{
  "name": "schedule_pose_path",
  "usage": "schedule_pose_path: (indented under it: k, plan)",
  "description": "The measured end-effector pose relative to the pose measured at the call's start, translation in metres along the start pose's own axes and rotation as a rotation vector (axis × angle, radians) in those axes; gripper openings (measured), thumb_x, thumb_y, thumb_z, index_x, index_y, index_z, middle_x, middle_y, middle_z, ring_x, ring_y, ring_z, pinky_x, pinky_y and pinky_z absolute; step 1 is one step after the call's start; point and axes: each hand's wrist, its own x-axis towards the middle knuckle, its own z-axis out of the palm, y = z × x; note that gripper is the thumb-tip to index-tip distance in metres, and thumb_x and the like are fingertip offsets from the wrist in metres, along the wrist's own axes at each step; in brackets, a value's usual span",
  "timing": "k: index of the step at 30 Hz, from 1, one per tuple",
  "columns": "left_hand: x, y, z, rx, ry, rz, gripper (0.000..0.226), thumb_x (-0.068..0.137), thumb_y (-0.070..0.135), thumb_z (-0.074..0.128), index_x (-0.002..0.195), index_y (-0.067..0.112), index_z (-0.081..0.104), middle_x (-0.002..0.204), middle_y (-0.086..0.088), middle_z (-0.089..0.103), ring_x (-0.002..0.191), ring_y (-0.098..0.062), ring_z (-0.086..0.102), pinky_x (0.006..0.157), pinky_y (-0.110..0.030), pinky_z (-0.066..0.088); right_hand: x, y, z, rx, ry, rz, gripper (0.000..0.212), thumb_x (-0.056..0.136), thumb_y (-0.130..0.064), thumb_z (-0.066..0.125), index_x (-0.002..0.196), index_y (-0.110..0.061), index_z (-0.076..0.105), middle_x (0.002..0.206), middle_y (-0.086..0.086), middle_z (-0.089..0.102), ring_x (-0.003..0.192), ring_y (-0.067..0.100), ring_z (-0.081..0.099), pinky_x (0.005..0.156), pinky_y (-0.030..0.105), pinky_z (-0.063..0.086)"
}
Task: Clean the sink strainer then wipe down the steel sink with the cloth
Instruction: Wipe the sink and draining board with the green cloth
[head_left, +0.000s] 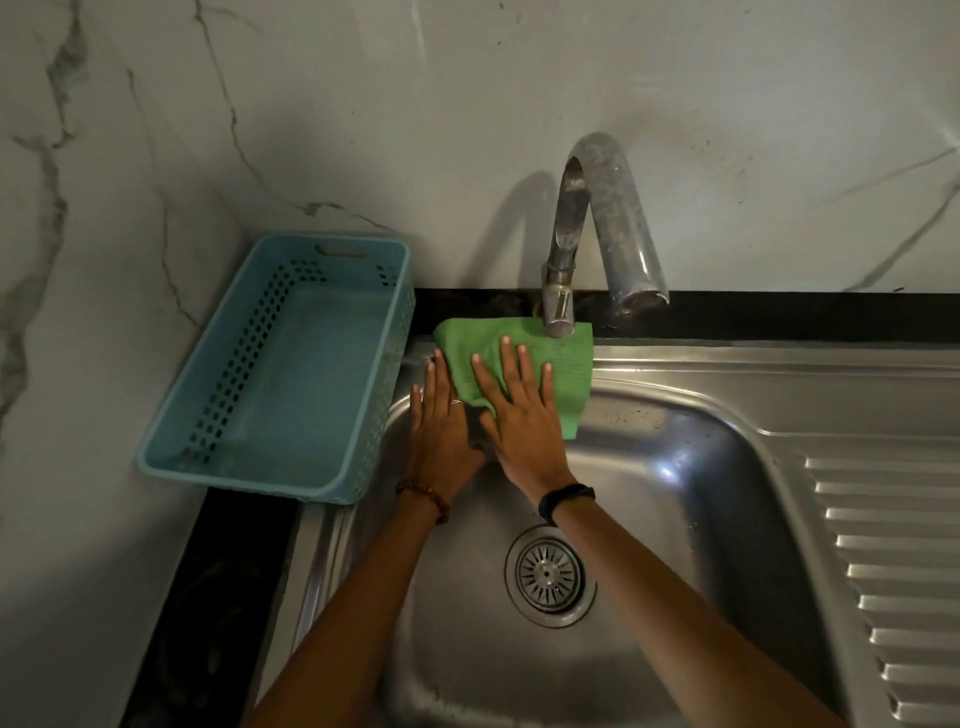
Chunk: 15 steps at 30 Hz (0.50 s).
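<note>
Where no writing shows, hands (483, 421) flat on green cloth (561, 358).

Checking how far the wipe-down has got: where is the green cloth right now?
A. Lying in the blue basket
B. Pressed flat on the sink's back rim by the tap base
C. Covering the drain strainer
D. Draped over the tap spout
B: the right hand presses the green cloth flat on the sink rim, at the tap base.
</note>
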Motion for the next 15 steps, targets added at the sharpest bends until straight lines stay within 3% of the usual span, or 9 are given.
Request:
schedule_pose_path:
  k: [6,15]
  plan:
    - [0.001,0.001,-0.003,0.034,-0.039,-0.040,0.107,0.067,0.014,0.064,0.146,0.004,-0.007,0.156,-0.017,-0.012,0.144,-0.024,-0.017,0.109,-0.033,-0.020,-0.007,0.037,-0.013,-0.215,-0.020,-0.112,0.065,0.092,-0.032,0.045,0.148,-0.030,0.011,0.158,0.003,0.008,0.144,0.022,0.002,0.117,0.043,0.000]
    - [0.001,0.000,-0.010,0.008,-0.072,-0.026,0.113,0.070,0.013,0.067,0.144,0.011,-0.018,0.155,-0.011,-0.020,0.142,-0.022,-0.021,0.109,-0.034,-0.016,-0.071,0.119,-0.066,-0.185,0.021,0.343,0.056,0.098,-0.026,0.035,0.147,-0.029,0.008,0.159,0.007,0.005,0.147,0.026,0.007,0.119,0.048,0.006]
